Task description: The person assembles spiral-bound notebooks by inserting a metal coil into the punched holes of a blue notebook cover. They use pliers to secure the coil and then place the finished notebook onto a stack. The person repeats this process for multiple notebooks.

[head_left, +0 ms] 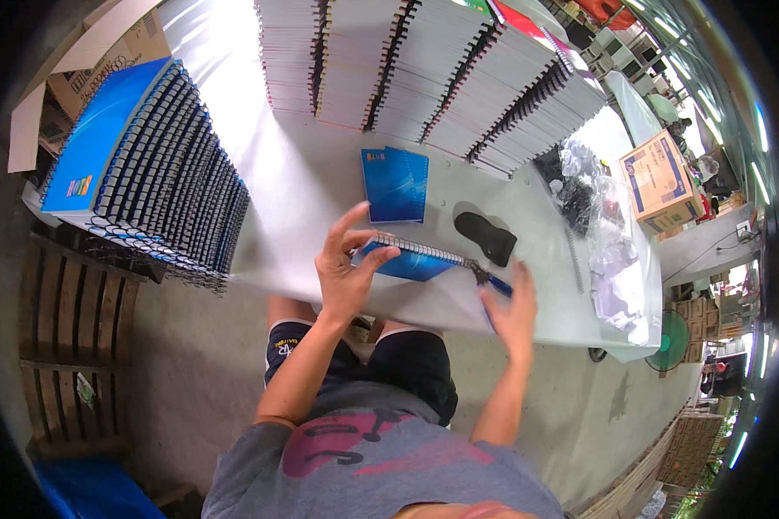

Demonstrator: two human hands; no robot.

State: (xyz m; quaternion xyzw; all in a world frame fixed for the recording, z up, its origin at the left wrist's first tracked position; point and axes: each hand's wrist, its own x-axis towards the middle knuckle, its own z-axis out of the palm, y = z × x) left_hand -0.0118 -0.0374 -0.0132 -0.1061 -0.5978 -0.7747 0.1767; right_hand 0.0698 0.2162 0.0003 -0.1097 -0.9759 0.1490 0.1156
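Nearest the lens: grey T-shirt [381, 471] of the wearer, seated at the front edge of the counter [294, 173]. Working piece: blue spiral-bound notebook [417, 265], by that front edge, tilted coil-side up. Pliers [497, 283] meet the right end of its coil [428, 250].

Step in hand, as judged: dressing the coil's end. Next move would call for a steady spine and a controlled squeeze of the handles at the wire tip.

Pose: left forearm angles up and inward; left hand [346, 264] pinches the notebook's coil edge between thumb and fingers, other fingertips raised. Right forearm comes up from the right; right hand [514, 304] is around the handles, thumb and fingers apart, blurred; cannot tell how firmly it grips.

Nearby: two blue booklets [395, 186] farther in, black object [485, 236] beside the pliers, stacked blue notebooks [117, 130] along the left edge.
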